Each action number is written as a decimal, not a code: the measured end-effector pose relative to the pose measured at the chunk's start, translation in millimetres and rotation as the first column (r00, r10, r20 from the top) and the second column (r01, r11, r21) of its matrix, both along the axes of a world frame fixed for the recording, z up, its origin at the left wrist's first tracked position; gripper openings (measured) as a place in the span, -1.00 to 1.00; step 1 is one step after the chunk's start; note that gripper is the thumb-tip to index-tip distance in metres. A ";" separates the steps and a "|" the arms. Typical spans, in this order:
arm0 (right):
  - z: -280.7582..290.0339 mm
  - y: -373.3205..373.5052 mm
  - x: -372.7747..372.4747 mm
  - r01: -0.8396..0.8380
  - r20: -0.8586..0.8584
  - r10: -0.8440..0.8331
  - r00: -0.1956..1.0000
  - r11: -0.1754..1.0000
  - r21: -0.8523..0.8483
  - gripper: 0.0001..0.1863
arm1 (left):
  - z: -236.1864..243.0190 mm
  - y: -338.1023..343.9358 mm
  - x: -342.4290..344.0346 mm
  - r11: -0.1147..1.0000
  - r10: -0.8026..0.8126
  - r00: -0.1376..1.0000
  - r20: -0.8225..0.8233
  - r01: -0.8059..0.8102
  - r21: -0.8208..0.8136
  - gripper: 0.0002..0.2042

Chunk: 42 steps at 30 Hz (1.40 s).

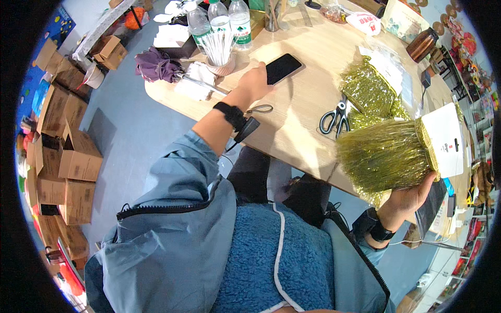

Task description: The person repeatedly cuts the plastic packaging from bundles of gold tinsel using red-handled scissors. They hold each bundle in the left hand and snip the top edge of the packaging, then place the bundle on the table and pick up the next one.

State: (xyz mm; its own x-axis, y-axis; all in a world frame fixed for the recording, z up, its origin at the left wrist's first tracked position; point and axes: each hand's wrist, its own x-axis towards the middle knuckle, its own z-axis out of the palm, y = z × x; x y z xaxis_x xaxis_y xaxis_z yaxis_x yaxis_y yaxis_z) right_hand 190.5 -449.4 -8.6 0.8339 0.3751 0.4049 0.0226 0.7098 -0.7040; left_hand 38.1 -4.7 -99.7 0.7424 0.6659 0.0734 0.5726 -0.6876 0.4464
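Observation:
My left hand reaches over the table, its fingers and thumb about the near left end of a black smartphone. The phone's dark screen faces up. At the right, my right hand grips a bundle of shiny gold tinsel fringe by the edge where it joins a white header card. More gold tinsel fringe lies on the table beyond it, partly under clear plastic. Black-handled scissors rest left of the tinsel.
Plastic bottles stand behind a cup of white sticks at the far left. A folded purple umbrella lies by the table's left edge. A brown flask stands far right. Cardboard boxes line the floor at left.

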 end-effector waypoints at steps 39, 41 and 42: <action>-127.0 352.5 40.0 -0.410 -0.543 0.094 0.834 0.764 -0.498 -0.58 | -22.0 -65.5 -73.1 0.273 0.302 0.898 0.321 0.241 -0.931 -0.80; -129.4 354.8 46.2 -0.386 -0.489 0.080 0.869 0.727 -0.567 -0.56 | -18.9 -66.1 -75.6 0.291 0.284 0.917 0.281 0.197 -0.936 -0.79; -127.0 353.8 48.0 -0.374 -0.465 0.072 0.883 0.707 -0.600 -0.55 | -17.0 -65.9 -77.6 0.278 0.278 0.923 0.266 0.187 -0.942 -0.78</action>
State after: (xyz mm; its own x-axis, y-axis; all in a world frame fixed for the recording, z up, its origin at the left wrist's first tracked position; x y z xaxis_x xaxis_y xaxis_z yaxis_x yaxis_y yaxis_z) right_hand 238.5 -95.6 -135.6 0.7111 0.6103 -0.3492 -0.4462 0.0079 -0.8949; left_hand -39.5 -70.6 -116.7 0.7854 0.4592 -0.4151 0.2498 0.3784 0.8913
